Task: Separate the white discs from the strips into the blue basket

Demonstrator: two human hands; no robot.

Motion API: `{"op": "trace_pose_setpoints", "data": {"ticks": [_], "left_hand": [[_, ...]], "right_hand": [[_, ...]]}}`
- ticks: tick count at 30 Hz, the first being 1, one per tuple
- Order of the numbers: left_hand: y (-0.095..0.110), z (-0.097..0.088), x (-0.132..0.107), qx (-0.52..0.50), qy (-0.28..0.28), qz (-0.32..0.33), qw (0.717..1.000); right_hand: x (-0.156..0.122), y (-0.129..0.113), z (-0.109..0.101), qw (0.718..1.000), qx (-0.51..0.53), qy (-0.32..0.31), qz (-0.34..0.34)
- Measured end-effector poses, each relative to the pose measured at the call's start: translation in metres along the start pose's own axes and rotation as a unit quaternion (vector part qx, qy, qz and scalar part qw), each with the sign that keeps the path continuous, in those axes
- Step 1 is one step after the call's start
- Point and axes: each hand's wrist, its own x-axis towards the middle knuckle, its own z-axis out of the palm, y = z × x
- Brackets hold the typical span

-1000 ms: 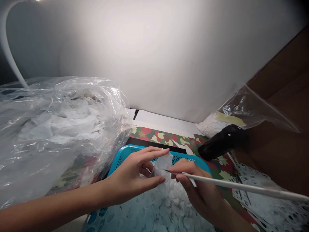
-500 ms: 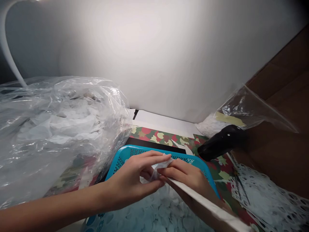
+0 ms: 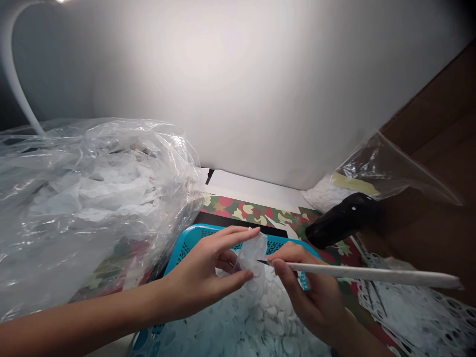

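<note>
My left hand (image 3: 208, 270) pinches a small translucent white plastic sheet (image 3: 253, 253) marked with round shapes, fingers on top and thumb below. In my right hand (image 3: 316, 292) is a long, white-wrapped tool (image 3: 379, 273) with a thin dark pointed tip. The tip reaches the sheet's right part; whether it touches or pierces it I cannot tell. Both hands are over a blue plastic basket (image 3: 191, 232) with perforated walls. Many small whitish discs (image 3: 275, 317) fill the basket beneath them.
A big clear plastic bag (image 3: 111, 188) of white pieces lies at left. Sheets full of round holes (image 3: 427, 322) are piled at right. A black object (image 3: 342, 218) and another clear bag (image 3: 372, 158) stand beyond them. A white lamp neck (image 3: 15, 79) rises at far left.
My right hand has moved right, off the sheet, and the tool has swung from slanting down to nearly level, its dark tip now showing. The sheet in my left hand is more exposed.
</note>
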Motion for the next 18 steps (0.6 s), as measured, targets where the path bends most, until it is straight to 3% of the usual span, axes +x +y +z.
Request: {"op": "trace_pose_setpoints", "data": {"ticks": [9,18], "left_hand": [[-0.0002,0.0012,-0.0008,0.004,0.002,-0.004,1.000],[0.0021,0.0011,-0.0008,0.008,-0.001,0.003,1.000]], "right_hand": [[0.0026,0.0003,0.0014,0.999,-0.021,-0.024,-0.005],[0.0026,0.0015,0.0024,0.988,-0.123,-0.082,-0.035]]}}
